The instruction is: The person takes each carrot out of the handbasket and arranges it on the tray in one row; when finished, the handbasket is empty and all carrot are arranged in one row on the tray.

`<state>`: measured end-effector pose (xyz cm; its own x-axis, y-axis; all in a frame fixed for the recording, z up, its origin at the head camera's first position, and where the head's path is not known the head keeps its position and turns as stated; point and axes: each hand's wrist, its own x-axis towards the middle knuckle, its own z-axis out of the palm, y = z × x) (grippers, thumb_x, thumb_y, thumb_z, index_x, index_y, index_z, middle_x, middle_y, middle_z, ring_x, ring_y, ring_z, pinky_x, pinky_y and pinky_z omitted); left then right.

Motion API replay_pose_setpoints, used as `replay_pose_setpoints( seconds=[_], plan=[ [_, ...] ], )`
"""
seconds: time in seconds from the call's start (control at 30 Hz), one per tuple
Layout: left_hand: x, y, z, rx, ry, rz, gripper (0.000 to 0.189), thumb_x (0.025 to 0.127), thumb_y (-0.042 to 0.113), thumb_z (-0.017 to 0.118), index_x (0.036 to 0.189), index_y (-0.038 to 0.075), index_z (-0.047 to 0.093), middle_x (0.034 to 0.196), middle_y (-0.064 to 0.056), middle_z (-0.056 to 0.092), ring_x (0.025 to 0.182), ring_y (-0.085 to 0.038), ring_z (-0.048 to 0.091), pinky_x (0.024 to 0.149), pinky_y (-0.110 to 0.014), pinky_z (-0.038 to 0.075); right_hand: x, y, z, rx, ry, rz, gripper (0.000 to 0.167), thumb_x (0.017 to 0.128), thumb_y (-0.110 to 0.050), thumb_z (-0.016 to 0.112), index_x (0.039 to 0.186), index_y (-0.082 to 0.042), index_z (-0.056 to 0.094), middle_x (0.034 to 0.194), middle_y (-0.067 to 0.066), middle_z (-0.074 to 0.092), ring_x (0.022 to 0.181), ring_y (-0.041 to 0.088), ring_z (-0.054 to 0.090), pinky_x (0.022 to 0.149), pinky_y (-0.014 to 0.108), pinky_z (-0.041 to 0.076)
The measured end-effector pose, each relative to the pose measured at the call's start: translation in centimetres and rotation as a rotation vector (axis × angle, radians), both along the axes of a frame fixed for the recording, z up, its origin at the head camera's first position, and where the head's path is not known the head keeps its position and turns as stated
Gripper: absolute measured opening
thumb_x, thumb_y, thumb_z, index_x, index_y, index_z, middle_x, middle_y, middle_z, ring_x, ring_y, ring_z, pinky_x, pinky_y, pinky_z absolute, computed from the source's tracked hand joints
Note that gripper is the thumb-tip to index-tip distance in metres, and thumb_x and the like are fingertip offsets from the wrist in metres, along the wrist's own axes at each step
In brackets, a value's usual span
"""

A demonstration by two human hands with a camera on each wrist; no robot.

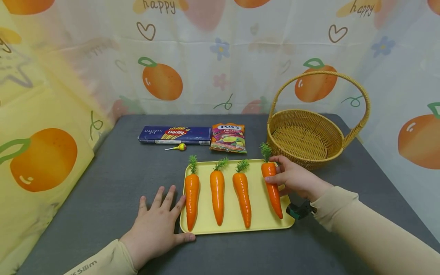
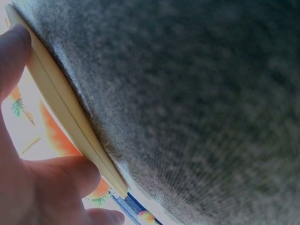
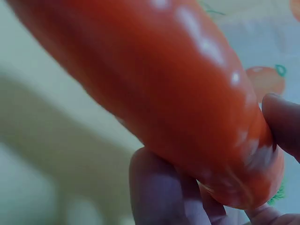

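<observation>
My right hand (image 1: 295,178) pinches an orange carrot (image 1: 274,194) with a green top between thumb and fingers, over the right end of a yellow tray (image 1: 223,230). In the right wrist view the carrot (image 3: 164,89) fills much of the picture, the thumb on one side and fingers on the other. Three more carrots lie on the tray: one at the left edge (image 1: 192,198), a second carrot (image 1: 217,194) and a third carrot (image 1: 242,196) in the middle. My left hand (image 1: 156,225) is spread with straight fingers, touching the tray's left edge; the left wrist view shows its fingertips on the rim (image 2: 61,105).
A wicker basket (image 1: 306,160) with a tall handle stands at the back right, beyond my right hand. Behind the tray lie a blue spaghetti box (image 1: 175,135), a candy bag (image 1: 228,138) and a yellow lollipop (image 1: 180,146). A printed curtain (image 1: 199,57) borders the grey table (image 1: 120,183).
</observation>
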<state>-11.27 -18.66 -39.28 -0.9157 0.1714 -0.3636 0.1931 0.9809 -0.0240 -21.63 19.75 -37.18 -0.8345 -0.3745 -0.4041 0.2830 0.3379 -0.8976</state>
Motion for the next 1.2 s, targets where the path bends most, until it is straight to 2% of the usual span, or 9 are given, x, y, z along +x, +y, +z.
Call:
replay_pose_setpoints(
  seconds=[0.17, 0.37, 0.53, 0.67, 0.77, 0.83, 1.03, 1.1, 1.2],
  plan=[
    [0.0, 0.0, 0.0, -0.004, -0.002, -0.001, 0.123, 0.078, 0.102, 0.058, 0.172, 0.023, 0.044, 0.183, -0.020, 0.024, 0.166, -0.057, 0.020, 0.116, -0.094, 0.014, 0.1, -1.2, -1.3, 0.154, 0.038, -0.050, 0.088, 0.101, -0.010, 0.079, 0.169, -0.004, 0.023, 0.136, 0.030, 0.052, 0.096, 0.031, 0.070, 0.076, 0.045, 0.067],
    [0.0, -0.1, 0.1, -0.006, -0.014, 0.005, 0.124, 0.078, 0.102, 0.057, 0.172, 0.023, 0.043, 0.183, -0.020, 0.023, 0.166, -0.058, 0.019, 0.116, -0.094, 0.014, -0.1, -1.8, -2.1, 0.312, 0.109, -0.058, 0.087, 0.098, -0.015, 0.085, 0.166, -0.004, 0.032, 0.131, 0.028, 0.057, 0.097, 0.031, 0.067, 0.073, 0.036, 0.063],
    [0.0, -0.1, 0.1, -0.005, -0.014, 0.007, 0.123, 0.078, 0.102, 0.058, 0.172, 0.023, 0.043, 0.183, -0.020, 0.023, 0.166, -0.058, 0.019, 0.116, -0.094, 0.013, 0.1, -2.2, -2.1, 0.417, 0.155, -0.042, 0.091, 0.096, -0.024, 0.088, 0.166, -0.005, 0.033, 0.134, 0.027, 0.060, 0.103, 0.032, 0.066, 0.079, 0.037, 0.061],
    [0.1, -0.1, 0.1, 0.003, -0.007, 0.008, 0.123, 0.078, 0.101, 0.059, 0.172, 0.023, 0.044, 0.183, -0.021, 0.023, 0.166, -0.058, 0.019, 0.116, -0.094, 0.013, 0.1, -2.5, -1.9, 0.490, 0.195, -0.024, 0.094, 0.096, -0.030, 0.089, 0.167, -0.004, 0.032, 0.140, 0.029, 0.061, 0.113, 0.035, 0.065, 0.093, 0.045, 0.059],
    [0.1, -0.1, 0.1, 0.008, -0.004, 0.006, 0.122, 0.079, 0.100, 0.059, 0.172, 0.023, 0.043, 0.183, -0.021, 0.023, 0.166, -0.058, 0.020, 0.116, -0.094, 0.014, 0.0, -2.6, -1.9, 0.525, 0.222, -0.010, 0.095, 0.096, -0.033, 0.089, 0.166, -0.004, 0.032, 0.145, 0.029, 0.060, 0.119, 0.037, 0.063, 0.103, 0.051, 0.055],
    [0.0, -0.2, 0.0, 0.009, -0.005, 0.003, 0.122, 0.080, 0.100, 0.059, 0.172, 0.022, 0.043, 0.183, -0.021, 0.023, 0.166, -0.058, 0.020, 0.116, -0.094, 0.013, -0.1, -2.7, -2.0, 0.543, 0.236, -0.007, 0.095, 0.095, -0.034, 0.089, 0.166, -0.004, 0.033, 0.144, 0.028, 0.060, 0.118, 0.036, 0.063, 0.104, 0.051, 0.054],
    [0.0, -0.2, -0.1, 0.023, -0.006, -0.009, 0.125, 0.082, 0.099, 0.059, 0.174, 0.018, 0.038, 0.183, -0.022, 0.021, 0.166, -0.057, 0.020, 0.118, -0.092, 0.013, 0.1, -2.5, -2.2, 0.559, 0.243, 0.008, 0.096, 0.095, -0.035, 0.089, 0.166, -0.004, 0.033, 0.130, 0.025, 0.061, 0.091, 0.030, 0.065, 0.081, 0.042, 0.057],
    [0.0, -0.3, -0.1, 0.030, -0.009, -0.010, 0.126, 0.082, 0.098, 0.060, 0.174, 0.015, 0.037, 0.183, -0.022, 0.021, 0.166, -0.056, 0.019, 0.119, -0.091, 0.013, 0.3, -2.4, -1.9, 0.565, 0.251, 0.022, 0.098, 0.094, -0.037, 0.089, 0.167, -0.004, 0.032, 0.133, 0.027, 0.061, 0.096, 0.033, 0.067, 0.084, 0.045, 0.058],
    [-0.1, -0.5, 0.3, 0.040, -0.006, -0.009, 0.127, 0.082, 0.098, 0.061, 0.174, 0.015, 0.037, 0.183, -0.022, 0.020, 0.166, -0.057, 0.019, 0.119, -0.091, 0.015, 0.7, -2.1, -1.2, 0.578, 0.288, 0.047, 0.097, 0.096, -0.042, 0.085, 0.168, -0.004, 0.032, 0.142, 0.030, 0.060, 0.117, 0.039, 0.066, 0.097, 0.053, 0.056]
  ],
)
